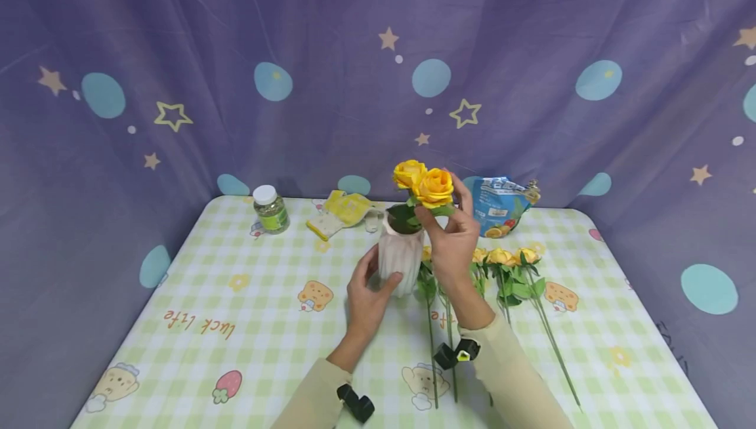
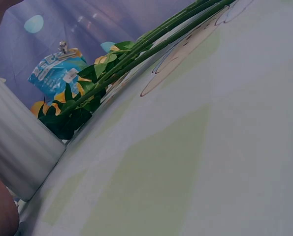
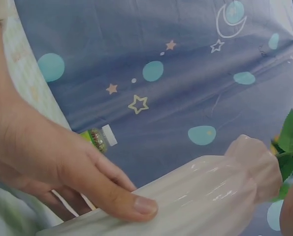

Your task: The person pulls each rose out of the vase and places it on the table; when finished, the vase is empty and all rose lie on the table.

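My left hand (image 1: 365,298) grips a pale, fluted vase (image 1: 397,258) low on its left side, the thumb across its front. The vase stands upright on the tablecloth. Two yellow roses (image 1: 436,187) rise over its mouth, their stems hidden inside. With my right hand (image 1: 453,242) I hold the roses just below the blooms, at the rim's right side. In the right wrist view, green leaves (image 3: 290,132) show beside the wavy rim, and the left thumb lies flat on the vase wall. The left wrist view catches the vase's foot (image 2: 28,172) on the cloth.
Several more yellow roses (image 1: 502,257) lie on the checked tablecloth (image 1: 266,344) right of the vase, stems pointing toward me. Behind them stands a blue pouch (image 1: 499,209) with a clip. A white-capped jar (image 1: 271,209) and yellow-and-white gloves (image 1: 339,212) are at the back left.
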`<state>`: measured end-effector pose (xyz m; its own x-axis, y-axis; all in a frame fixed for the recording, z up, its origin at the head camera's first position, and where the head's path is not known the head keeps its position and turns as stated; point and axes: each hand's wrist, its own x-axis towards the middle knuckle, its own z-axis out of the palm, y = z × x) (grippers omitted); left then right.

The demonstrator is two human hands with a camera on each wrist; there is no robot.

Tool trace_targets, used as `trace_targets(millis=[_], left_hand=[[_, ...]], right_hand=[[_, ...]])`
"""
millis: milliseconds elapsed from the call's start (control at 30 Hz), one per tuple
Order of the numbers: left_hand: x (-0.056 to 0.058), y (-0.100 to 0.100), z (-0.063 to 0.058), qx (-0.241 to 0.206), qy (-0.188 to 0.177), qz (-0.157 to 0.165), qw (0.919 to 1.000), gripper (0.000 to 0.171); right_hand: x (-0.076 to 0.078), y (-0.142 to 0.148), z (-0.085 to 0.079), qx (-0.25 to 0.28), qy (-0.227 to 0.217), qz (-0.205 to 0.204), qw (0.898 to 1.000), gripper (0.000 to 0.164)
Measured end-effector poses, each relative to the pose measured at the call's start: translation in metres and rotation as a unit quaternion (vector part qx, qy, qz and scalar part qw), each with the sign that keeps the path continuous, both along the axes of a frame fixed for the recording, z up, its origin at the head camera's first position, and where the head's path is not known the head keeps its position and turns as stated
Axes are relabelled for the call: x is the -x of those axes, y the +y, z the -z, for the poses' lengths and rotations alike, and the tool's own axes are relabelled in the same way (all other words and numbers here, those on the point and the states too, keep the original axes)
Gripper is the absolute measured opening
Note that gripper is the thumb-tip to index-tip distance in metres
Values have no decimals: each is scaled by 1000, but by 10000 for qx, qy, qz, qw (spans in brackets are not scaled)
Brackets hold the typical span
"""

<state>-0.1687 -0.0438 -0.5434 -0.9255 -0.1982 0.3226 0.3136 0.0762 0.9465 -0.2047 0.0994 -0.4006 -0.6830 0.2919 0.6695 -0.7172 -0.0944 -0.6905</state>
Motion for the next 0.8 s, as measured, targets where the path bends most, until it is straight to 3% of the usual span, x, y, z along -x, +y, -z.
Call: trace_targets(millis=[267,467,633,800], left_hand=[[0,0,-1,-81,-58,39,9999,69],[1,0,0,-65,-57,39,10000,69],[0,-1,0,-57,-28,52,10000,68],[0,-1,0,-34,60,48,10000,67]], right_hand=[[-2,5,-6,768,61,13,9970,70],[-4,9,-11,1304,194,-34,9913,26],[-2,15,-16,1763,526,-383,9822,18],[0,22,-19,2165,581,-338,9740,14]])
